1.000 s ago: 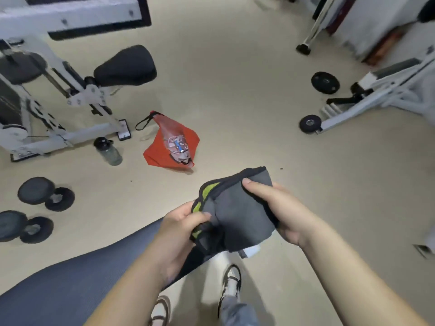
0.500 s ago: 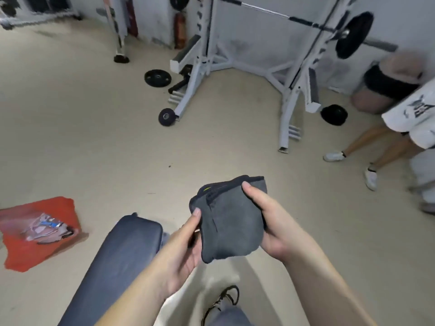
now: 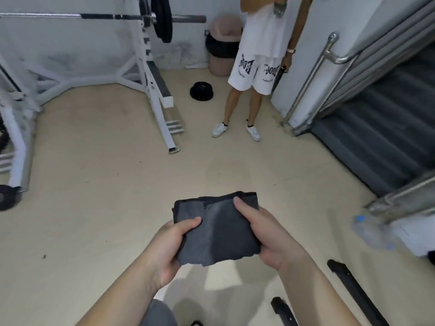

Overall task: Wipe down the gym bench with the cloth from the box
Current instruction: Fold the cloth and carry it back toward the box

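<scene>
A folded dark grey cloth (image 3: 216,229) is held in front of me above the beige floor. My left hand (image 3: 169,245) grips its left edge, thumb on top. My right hand (image 3: 266,236) grips its right side, thumb pressed on the upper face. The gym bench and the box are out of view.
A white squat rack (image 3: 153,74) with a loaded barbell (image 3: 162,18) stands at the back left. A person in white shorts (image 3: 256,69) stands ahead beside a bin (image 3: 223,43). A loose weight plate (image 3: 202,90) lies near the rack. Grey stairs with a metal rail (image 3: 313,74) rise on the right. A plastic bottle (image 3: 372,234) lies at the stair foot.
My view has swung right: the bench pad and red bag have left the frame, and the standing person and stairs have come in. Both hands keep hold of the cloth.
</scene>
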The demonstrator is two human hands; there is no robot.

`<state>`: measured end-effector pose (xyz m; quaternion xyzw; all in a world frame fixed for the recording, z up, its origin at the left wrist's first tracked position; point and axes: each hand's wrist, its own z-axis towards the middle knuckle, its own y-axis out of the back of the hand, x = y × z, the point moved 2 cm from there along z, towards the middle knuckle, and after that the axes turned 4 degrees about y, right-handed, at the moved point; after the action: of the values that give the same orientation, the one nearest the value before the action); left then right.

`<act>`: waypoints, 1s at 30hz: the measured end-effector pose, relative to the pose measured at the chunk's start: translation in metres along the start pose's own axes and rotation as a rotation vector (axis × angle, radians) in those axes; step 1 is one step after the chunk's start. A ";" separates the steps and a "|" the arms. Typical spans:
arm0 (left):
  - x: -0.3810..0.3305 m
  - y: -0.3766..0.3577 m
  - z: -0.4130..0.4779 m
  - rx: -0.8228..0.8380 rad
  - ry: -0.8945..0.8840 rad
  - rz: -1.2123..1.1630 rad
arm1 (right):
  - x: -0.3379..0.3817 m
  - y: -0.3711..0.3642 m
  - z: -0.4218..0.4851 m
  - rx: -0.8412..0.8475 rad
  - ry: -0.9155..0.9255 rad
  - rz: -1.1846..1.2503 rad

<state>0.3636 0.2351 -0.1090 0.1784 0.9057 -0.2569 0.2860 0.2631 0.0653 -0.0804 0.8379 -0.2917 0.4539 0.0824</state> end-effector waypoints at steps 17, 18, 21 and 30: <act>-0.077 -0.270 0.224 0.457 0.182 0.811 | 0.028 0.206 0.050 -0.784 0.096 0.549; -0.072 -0.290 0.234 0.473 0.196 0.858 | 0.025 0.220 0.050 -0.820 0.102 0.589; -0.055 -0.345 0.261 0.496 0.205 0.949 | 0.023 0.261 0.057 -0.921 0.115 0.649; -0.018 -0.528 0.320 0.649 0.202 1.067 | 0.048 0.421 0.101 -1.018 0.213 0.718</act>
<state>0.2657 -0.3741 -0.1322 0.7067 0.5904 -0.3224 0.2191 0.1177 -0.3387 -0.1531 0.4939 -0.7244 0.3385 0.3417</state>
